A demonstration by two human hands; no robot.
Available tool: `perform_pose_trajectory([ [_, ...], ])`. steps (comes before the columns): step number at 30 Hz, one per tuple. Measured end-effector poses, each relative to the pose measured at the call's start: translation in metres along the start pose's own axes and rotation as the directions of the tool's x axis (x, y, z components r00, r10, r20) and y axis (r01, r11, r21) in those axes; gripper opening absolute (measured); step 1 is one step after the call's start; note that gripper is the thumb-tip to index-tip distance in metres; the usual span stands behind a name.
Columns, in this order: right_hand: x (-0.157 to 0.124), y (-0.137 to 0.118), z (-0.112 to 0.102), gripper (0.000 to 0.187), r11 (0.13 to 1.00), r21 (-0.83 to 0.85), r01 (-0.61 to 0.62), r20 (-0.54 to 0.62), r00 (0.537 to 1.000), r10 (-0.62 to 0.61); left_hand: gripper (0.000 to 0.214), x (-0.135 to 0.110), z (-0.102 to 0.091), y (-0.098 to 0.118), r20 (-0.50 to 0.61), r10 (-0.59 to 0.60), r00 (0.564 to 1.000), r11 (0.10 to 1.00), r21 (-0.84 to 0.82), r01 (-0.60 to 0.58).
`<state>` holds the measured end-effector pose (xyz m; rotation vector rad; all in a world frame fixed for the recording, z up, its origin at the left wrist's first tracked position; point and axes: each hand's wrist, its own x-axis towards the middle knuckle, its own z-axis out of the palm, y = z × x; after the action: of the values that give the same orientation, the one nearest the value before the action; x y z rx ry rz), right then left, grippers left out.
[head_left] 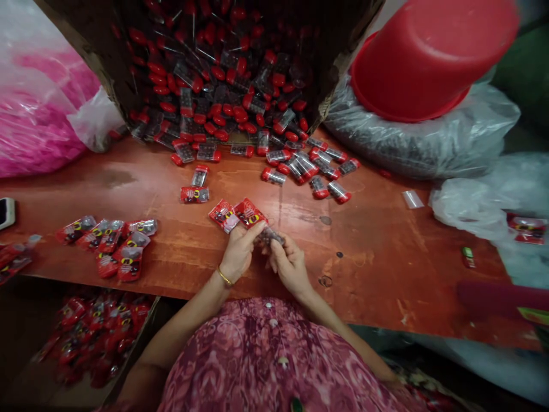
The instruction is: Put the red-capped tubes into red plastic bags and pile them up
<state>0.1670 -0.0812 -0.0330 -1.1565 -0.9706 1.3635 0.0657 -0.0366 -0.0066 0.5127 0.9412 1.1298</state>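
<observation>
My left hand (239, 253), with a gold bangle at the wrist, pinches a red printed packet (250, 212) between thumb and fingers. My right hand (290, 266) is closed on the near end of a small clear container (271, 234) with dark contents, which meets the packet between my hands. Whether the container is partly inside the packet I cannot tell. A second red packet (223, 215) touches the held one on its left. Several filled red packets (124, 243) lie in a group to the left, and several loose clear containers with red caps (300, 166) lie beyond my hands.
A large open carton (347, 63) of red-capped containers stands at the back. Below the table's left edge is a box of filled packets (94, 337). A red bucket (429, 57) rests on a plastic sack (429, 143). Bags of pink pieces (38, 126) sit at left.
</observation>
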Motion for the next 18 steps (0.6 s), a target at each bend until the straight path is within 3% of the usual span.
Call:
perform_pose_trajectory([
  [3, 0.0, -0.001, 0.002, 0.03, 0.996, -0.069, 0.05, -0.036, 0.998, -0.053, 0.034, 0.0, 0.001, -0.002, 0.001, 0.03, 1.0, 0.999, 0.015, -0.03],
  [7, 0.002, -0.005, 0.006, 0.026, 0.984, 0.171, -0.049, 0.0, 0.999, 0.049, 0.036, -0.006, -0.001, -0.009, 0.072, -0.036, 0.997, 0.989, 0.144, 0.025],
  [10, 0.003, -0.006, 0.009, 0.026, 0.956, 0.278, -0.093, 0.04, 0.996, 0.085, 0.038, -0.011, -0.001, -0.008, 0.064, -0.059, 0.996, 0.985, 0.168, 0.048],
  [15, 0.0, -0.005, 0.007, 0.028, 0.997, 0.079, 0.018, 0.025, 1.0, -0.02, 0.036, -0.006, -0.001, 0.004, 0.003, 0.101, 0.995, 0.994, 0.047, -0.101],
  [18, -0.002, -0.002, 0.008, 0.027, 0.998, -0.005, 0.059, -0.021, 0.998, -0.059, 0.038, -0.002, 0.0, 0.004, -0.009, 0.09, 0.996, 0.994, 0.058, -0.09],
])
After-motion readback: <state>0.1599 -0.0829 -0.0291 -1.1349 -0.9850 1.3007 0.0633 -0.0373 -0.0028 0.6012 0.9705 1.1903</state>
